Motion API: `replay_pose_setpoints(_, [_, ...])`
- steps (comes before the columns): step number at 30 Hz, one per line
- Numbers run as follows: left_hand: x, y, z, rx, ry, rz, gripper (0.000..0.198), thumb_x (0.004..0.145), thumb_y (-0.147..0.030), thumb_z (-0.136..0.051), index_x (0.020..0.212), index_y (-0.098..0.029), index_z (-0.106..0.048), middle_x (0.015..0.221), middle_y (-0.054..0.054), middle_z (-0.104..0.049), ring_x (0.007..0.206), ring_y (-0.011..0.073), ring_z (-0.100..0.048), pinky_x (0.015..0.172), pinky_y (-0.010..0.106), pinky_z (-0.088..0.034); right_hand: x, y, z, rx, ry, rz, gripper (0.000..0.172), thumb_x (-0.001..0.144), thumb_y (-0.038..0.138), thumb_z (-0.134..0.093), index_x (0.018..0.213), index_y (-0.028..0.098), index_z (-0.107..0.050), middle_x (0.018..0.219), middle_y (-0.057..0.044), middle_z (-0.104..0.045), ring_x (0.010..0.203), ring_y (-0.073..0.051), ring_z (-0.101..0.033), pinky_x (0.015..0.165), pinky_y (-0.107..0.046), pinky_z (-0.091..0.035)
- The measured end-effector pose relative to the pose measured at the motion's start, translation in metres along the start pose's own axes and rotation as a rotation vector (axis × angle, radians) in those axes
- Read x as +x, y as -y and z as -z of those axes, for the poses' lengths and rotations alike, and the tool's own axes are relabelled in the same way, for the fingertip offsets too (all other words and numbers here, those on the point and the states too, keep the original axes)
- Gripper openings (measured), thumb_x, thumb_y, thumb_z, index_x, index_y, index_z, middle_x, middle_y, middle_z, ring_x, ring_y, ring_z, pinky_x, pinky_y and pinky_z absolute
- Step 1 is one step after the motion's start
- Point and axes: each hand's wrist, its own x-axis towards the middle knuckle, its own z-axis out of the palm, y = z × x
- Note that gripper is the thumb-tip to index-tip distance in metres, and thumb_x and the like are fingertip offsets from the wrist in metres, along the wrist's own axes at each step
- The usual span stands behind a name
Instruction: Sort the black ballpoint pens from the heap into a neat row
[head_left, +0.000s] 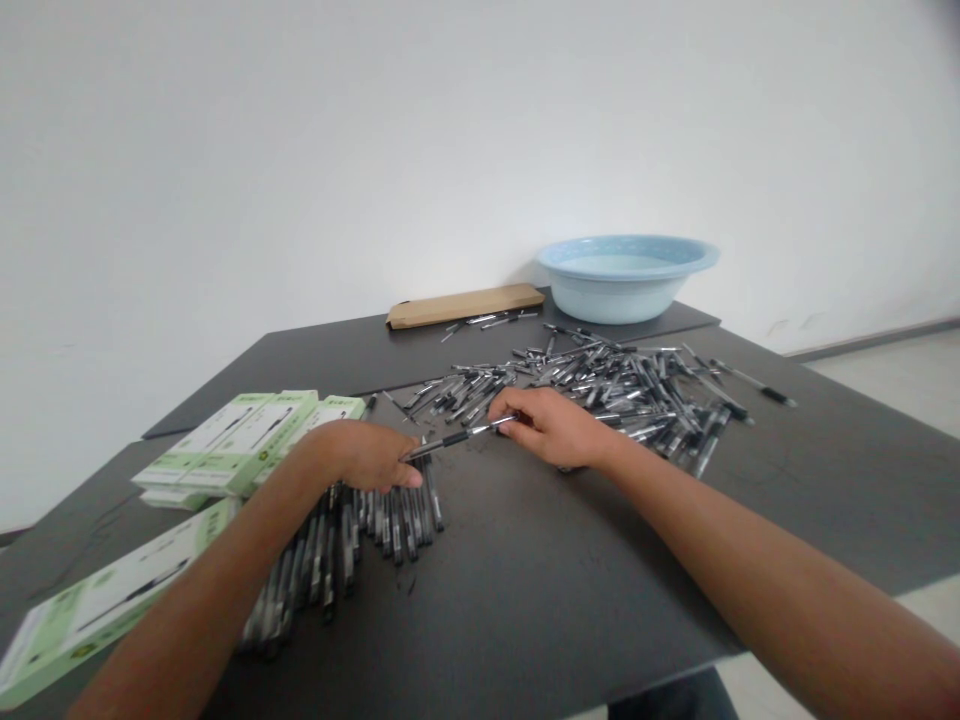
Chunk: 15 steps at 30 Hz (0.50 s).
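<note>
A clear-barrelled pen (455,438) with a black grip spans the gap between my two hands. My left hand (371,457) pinches one end of it, above a row of capped pens (405,515) laid side by side. Fingers of my right hand (553,425) are closed on the other end, beside a loose heap of pens (637,385). More pens (300,570) lie in rows under my left forearm, which partly hides them.
Green and white pen boxes (232,440) are stacked at the left, with another box (112,595) nearer. Behind the heap stands a light blue basin (626,290). A flat brown cardboard piece (465,306) lies by the wall, near several thin pen parts (499,320) on the dark table (510,600).
</note>
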Motion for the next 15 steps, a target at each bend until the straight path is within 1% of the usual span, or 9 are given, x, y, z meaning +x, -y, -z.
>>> replay_pose_setpoints(4, [-0.0020,-0.0021,0.0008,-0.002,-0.007,0.005,0.031,0.094,-0.036,-0.046,0.108,-0.014,-0.063,0.093,0.013,-0.077,0.082,0.0275,-0.070,0.065,0.031,-0.047,0.0000,0.0002,-0.0002,-0.005,0.005,-0.001,0.017,0.089,0.016,-0.056,0.104,0.018,-0.063,0.087,-0.003,-0.068,0.072,-0.016,-0.060,0.069,-0.026,-0.041])
replay_pose_setpoints(11, [-0.0024,-0.0058,0.0027,0.031,0.014,0.027,0.036,0.096,-0.036,-0.046,0.119,-0.012,-0.061,0.101,0.015,-0.077,0.090,0.0277,-0.070,0.072,0.031,-0.048,0.0001,0.0015,0.0003,0.004,0.024,-0.008,0.017,0.090,0.017,-0.056,0.105,0.018,-0.063,0.089,-0.004,-0.068,0.075,-0.016,-0.060,0.071,-0.026,-0.042])
replay_pose_setpoints(15, [-0.0023,-0.0058,0.0019,0.036,0.006,0.031,0.037,0.096,-0.035,-0.046,0.120,-0.012,-0.061,0.101,0.015,-0.077,0.090,0.0285,-0.070,0.073,0.032,-0.048,-0.0003,0.0020,0.0003,0.006,0.034,-0.007,0.017,0.090,0.016,-0.056,0.105,0.018,-0.062,0.089,-0.004,-0.068,0.075,-0.016,-0.060,0.071,-0.026,-0.041])
